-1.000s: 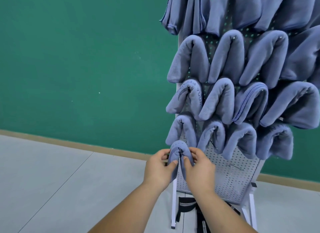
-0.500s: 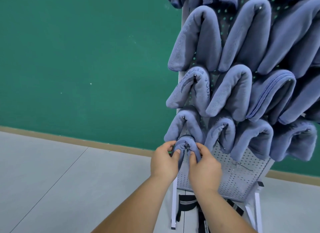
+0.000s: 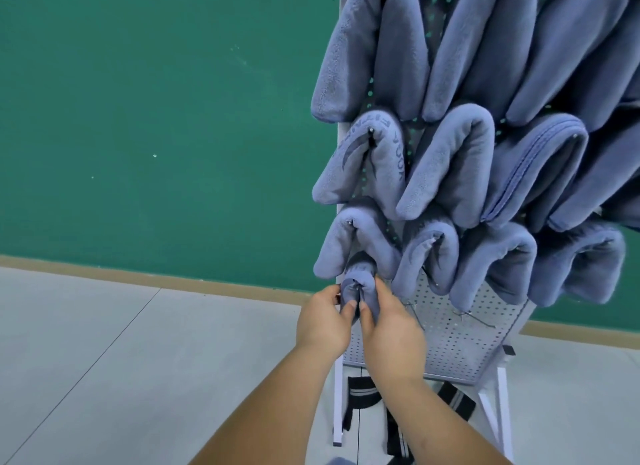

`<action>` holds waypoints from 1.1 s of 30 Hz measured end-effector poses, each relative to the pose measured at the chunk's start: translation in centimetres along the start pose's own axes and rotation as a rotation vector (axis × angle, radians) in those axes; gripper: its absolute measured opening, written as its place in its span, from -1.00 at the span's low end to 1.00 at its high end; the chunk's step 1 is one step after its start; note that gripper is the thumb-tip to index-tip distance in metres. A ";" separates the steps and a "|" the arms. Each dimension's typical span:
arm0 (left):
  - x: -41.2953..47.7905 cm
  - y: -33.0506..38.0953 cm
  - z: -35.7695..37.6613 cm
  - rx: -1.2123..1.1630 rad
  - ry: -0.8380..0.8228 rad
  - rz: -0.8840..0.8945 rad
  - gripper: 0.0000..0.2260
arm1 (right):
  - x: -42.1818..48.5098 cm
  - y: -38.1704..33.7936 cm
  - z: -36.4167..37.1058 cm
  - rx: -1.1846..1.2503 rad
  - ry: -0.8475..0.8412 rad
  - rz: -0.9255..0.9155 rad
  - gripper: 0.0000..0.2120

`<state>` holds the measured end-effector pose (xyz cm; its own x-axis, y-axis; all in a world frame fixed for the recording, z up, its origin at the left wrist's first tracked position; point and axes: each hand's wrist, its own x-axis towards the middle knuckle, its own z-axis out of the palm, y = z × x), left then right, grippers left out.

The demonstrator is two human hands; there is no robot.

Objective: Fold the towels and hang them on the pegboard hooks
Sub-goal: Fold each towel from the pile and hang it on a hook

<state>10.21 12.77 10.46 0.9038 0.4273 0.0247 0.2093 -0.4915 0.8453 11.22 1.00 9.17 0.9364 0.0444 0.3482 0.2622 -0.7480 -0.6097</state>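
Both hands on one towel, lower centre of frame. left hand [image 3: 323, 321] and right hand [image 3: 391, 329] each pinch the folded blue towel [image 3: 358, 286], thumbs in front, fingers wrapped behind; narrow grip, cloth bunched between them. The towel sits at the left edge of the pegboard [image 3: 450, 340], tucked just under the lowest hung row and touching the towel above it.

Writing: lettered towel [image 3: 367, 167], centre right, has dark print, roughly "FITN" over the fold and "OOA" down its right flank; the rest is hidden. The held towel also has print, too small to read.

Room: bare perforated panel right of the hands, with wire hooks [image 3: 467, 315] carrying nothing. Hung towels [image 3: 485, 84] pack the board above, overlapping. Left of the board's white leg [image 3: 337, 402]: grey floor [image 3: 104, 360], green wall [image 3: 156, 118].
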 end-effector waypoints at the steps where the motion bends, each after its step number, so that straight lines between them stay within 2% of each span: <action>1: -0.2 0.0 -0.2 0.022 -0.019 -0.006 -0.86 | -0.2 0.1 -0.3 -0.017 -0.032 -0.015 -0.49; 6: -2.3 -0.8 -1.1 0.200 -0.157 -0.059 -0.62 | -1.8 1.2 -2.1 -0.118 -0.304 -0.106 -0.26; 11: -4.8 -1.8 -1.6 0.394 -0.285 -0.115 -0.36 | -4.2 3.4 -5.1 -0.275 -0.479 -0.176 -0.25; 15: -7.0 -1.3 -1.4 0.515 -0.422 -0.012 -0.41 | -6.3 5.9 -8.4 -0.377 -0.644 -0.229 -0.29; 19: -9.0 -1.9 0.6 0.542 -0.530 0.031 -0.38 | -7.1 9.7 -11.6 -0.552 -0.797 -0.216 -0.31; 25: -14.5 -7.1 6.7 0.247 -0.579 -0.101 -0.48 | -9.5 16.5 -14.1 -0.644 -0.895 -0.082 -0.35; 29: -17.8 -11.1 9.7 0.292 -0.641 -0.162 -0.50 | -12.8 20.3 -12.9 -0.672 -0.994 0.010 -0.43; 33: -18.9 -13.4 11.6 0.332 -0.677 -0.242 -0.58 | -15.6 21.0 -9.6 -0.617 -1.144 0.048 -0.55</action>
<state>-5.33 2.49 -7.48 0.8274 0.0493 -0.5595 0.4333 -0.6899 0.5800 -0.16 -21.76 -2.24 0.6886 0.3165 -0.6524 0.3594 -0.9304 -0.0719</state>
